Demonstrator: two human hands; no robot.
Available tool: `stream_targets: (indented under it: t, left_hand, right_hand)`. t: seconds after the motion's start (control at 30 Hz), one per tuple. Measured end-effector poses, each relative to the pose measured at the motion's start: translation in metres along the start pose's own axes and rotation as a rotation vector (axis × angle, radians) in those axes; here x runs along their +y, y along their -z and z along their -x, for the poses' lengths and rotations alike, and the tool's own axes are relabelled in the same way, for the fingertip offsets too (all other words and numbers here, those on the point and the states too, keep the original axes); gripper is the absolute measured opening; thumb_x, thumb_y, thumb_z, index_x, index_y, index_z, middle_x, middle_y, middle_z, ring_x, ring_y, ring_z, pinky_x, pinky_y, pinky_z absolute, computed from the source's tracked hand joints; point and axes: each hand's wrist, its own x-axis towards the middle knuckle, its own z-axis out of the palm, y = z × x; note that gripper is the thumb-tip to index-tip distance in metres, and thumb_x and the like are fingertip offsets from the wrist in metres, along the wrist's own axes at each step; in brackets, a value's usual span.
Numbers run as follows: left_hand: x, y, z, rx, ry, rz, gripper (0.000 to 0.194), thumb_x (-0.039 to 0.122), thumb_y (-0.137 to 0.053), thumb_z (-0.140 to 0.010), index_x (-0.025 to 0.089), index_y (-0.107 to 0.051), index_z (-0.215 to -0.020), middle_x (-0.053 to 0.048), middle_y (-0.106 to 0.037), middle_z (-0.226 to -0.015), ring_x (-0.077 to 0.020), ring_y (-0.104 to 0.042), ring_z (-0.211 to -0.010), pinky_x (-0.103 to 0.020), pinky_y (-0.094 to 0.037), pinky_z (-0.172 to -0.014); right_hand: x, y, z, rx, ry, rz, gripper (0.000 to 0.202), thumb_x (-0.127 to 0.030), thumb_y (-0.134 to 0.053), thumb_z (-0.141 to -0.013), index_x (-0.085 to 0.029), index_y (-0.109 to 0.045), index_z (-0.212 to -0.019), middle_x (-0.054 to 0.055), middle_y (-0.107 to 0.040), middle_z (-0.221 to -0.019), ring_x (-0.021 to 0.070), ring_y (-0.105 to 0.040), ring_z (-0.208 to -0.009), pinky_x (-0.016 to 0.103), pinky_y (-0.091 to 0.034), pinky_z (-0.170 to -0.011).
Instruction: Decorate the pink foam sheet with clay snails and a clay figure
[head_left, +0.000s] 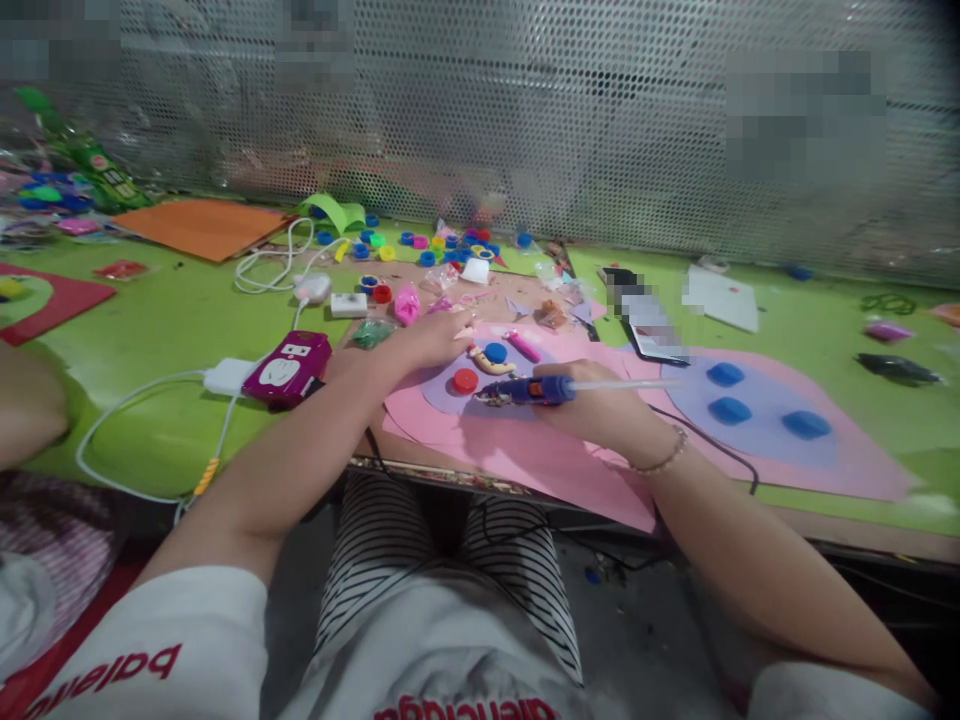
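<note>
My right hand (592, 405) is wrapped round a blue glue gun (536, 390) with a pale glue stick out of its back. Its nozzle points left, close to a red bottle cap (465, 381) on a purple paper shape (442, 400) laid over pink paper (405, 420). Also on the purple shape are a blue cap (496, 352), a cream curved piece (491, 364) and a pink piece (523, 345). My left hand (439, 338) rests at the shape's far left edge, fingers apart; its fingertips are partly hidden.
To the right, blue caps (730, 410) sit on another purple shape. A phone (645, 315) lies behind it. Left are a magenta power box (289, 368) and white cables (135, 380). Loose caps (427, 257) lie behind, before a perforated metal panel (465, 120). Another person's arm (30, 405) is at left.
</note>
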Motion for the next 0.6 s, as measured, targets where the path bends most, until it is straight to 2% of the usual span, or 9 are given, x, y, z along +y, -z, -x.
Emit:
stream_targets:
  t: [0.23,0.43,0.6]
  left_hand:
    - [-0.002,-0.001,0.0,0.006,-0.02,-0.004,0.034,0.032,-0.04,-0.08,0.016,-0.05,-0.107,-0.011,-0.059,-0.097,-0.0214,-0.054,-0.088,-0.031,-0.038,-0.074]
    - [0.0,-0.002,0.0,0.018,-0.016,-0.012,0.026,0.03,-0.038,-0.081,0.016,-0.054,-0.095,-0.01,-0.06,-0.089,-0.0199,-0.054,-0.078,-0.031,-0.038,-0.067]
    - [-0.002,-0.005,-0.003,0.002,-0.008,0.005,0.026,0.032,-0.04,-0.081,0.018,-0.053,-0.098,-0.009,-0.06,-0.09,-0.0198,-0.054,-0.08,-0.031,-0.039,-0.069]
  right_hand:
    - [0.003,0.004,0.0,-0.008,-0.055,0.001,0.012,-0.02,-0.049,-0.069,-0.02,-0.06,-0.073,0.002,-0.062,-0.063,0.0118,-0.048,-0.051,0.021,-0.026,-0.045]
    - [0.005,-0.001,-0.001,0.142,-0.023,-0.066,0.013,-0.029,-0.05,-0.074,-0.018,-0.057,-0.077,0.003,-0.062,-0.069,0.0126,-0.051,-0.056,0.022,-0.03,-0.049]
    - [0.002,-0.01,-0.001,0.208,0.088,-0.224,0.02,-0.024,-0.053,-0.073,-0.018,-0.052,-0.093,0.003,-0.061,-0.08,0.0141,-0.054,-0.066,0.022,-0.037,-0.057]
